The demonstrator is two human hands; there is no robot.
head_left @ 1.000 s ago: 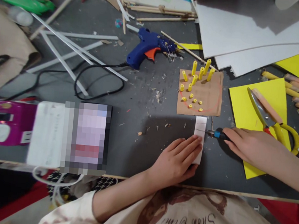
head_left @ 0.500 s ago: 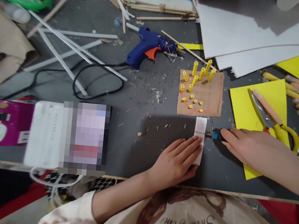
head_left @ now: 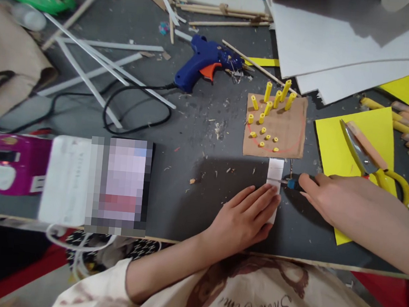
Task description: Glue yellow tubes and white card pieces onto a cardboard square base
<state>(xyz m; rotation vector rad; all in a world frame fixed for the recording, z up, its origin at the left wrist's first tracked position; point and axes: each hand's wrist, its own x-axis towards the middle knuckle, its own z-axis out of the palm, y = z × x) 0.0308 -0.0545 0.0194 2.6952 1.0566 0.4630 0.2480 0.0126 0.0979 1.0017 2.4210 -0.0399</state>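
My left hand (head_left: 244,218) lies flat with its fingers together, pressing down the near end of a narrow white strip (head_left: 275,171) on the grey table (head_left: 191,143). My right hand (head_left: 343,201) is closed round a small blue-tipped knife (head_left: 290,183). The blade lies across the strip just beyond my left fingertips. Right behind the strip sits a brown cardboard square (head_left: 286,129) with several short yellow tubes (head_left: 275,98) standing on it and a red curve drawn on it.
A blue glue gun (head_left: 207,62) with a black cord lies at the back. Yellow-handled scissors (head_left: 372,158) rest on a yellow sheet (head_left: 360,131) at the right. White boards (head_left: 342,51), white strips (head_left: 97,70), wooden sticks and a purple box (head_left: 10,165) lie around.
My right hand has slid the knife leftward, so the blade now reaches onto the white strip. My left hand has stayed pressed on the strip.
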